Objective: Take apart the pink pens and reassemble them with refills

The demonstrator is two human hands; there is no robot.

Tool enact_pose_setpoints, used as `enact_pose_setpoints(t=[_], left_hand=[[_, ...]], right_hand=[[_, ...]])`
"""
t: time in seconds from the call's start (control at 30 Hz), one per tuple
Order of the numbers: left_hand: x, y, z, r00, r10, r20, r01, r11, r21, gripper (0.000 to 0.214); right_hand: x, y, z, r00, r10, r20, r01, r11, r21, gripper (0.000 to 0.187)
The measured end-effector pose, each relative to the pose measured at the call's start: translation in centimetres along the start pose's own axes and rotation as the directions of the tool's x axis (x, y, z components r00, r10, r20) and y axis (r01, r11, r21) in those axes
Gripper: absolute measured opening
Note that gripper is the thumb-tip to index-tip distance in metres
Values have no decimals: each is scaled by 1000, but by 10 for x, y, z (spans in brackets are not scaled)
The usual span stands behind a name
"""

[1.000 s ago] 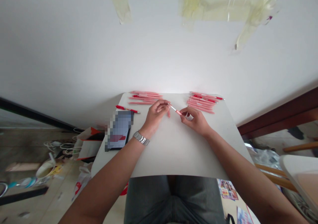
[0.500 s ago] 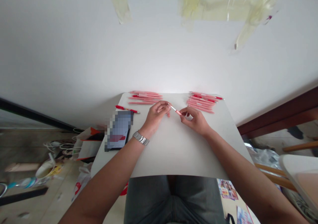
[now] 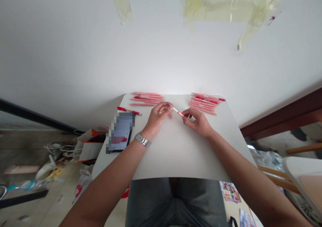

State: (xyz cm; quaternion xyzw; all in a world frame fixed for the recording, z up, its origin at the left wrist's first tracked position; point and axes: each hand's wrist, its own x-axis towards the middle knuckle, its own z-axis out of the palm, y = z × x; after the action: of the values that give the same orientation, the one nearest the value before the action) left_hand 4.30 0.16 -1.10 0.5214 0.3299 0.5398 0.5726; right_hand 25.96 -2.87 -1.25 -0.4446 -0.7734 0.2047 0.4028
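Note:
Between my hands, above the middle of the table, is an opened pen. My left hand [image 3: 161,112], closed in a pinch, holds the far end of its thin white refill [image 3: 175,109]. The near end of the refill meets a pink pen barrel [image 3: 180,114], which the closed fingers of my right hand [image 3: 195,119] grip. A small pink piece [image 3: 171,115] shows just under my left fingertips; whether it is held or lying on the table I cannot tell. Several pink pens [image 3: 148,97] lie behind my left hand, and another row of pink and red pens [image 3: 203,103] lies behind my right.
A red pen [image 3: 129,110] lies at the table's left side, above a phone-like device [image 3: 120,133] with a blurred screen. The white table [image 3: 181,153] stands against a wall. Bags and cables [image 3: 88,146] are on the floor at left, a white chair [image 3: 304,173] at right.

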Motion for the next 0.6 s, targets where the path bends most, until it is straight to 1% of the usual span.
enact_pose_setpoints(t=[0.23, 0.4, 0.5, 0.6], left_hand=[[0, 1, 0, 1000, 2, 13, -2, 1000, 15, 26], [1, 1, 1, 1000, -4, -6, 4, 1000, -17, 24], [1, 0, 0, 999, -2, -36, 2, 1000, -18, 24], [3, -1, -1, 996, 3, -94, -1, 1000, 26, 24]], right_hand=[[0, 1, 1, 1000, -8, -12, 8, 1000, 11, 9], [0, 3, 1, 999, -13, -29, 13, 1000, 6, 9], [1, 4, 0, 999, -9, -49, 9, 1000, 12, 9], [1, 5, 0, 997, -1, -72, 2, 1000, 13, 8]])
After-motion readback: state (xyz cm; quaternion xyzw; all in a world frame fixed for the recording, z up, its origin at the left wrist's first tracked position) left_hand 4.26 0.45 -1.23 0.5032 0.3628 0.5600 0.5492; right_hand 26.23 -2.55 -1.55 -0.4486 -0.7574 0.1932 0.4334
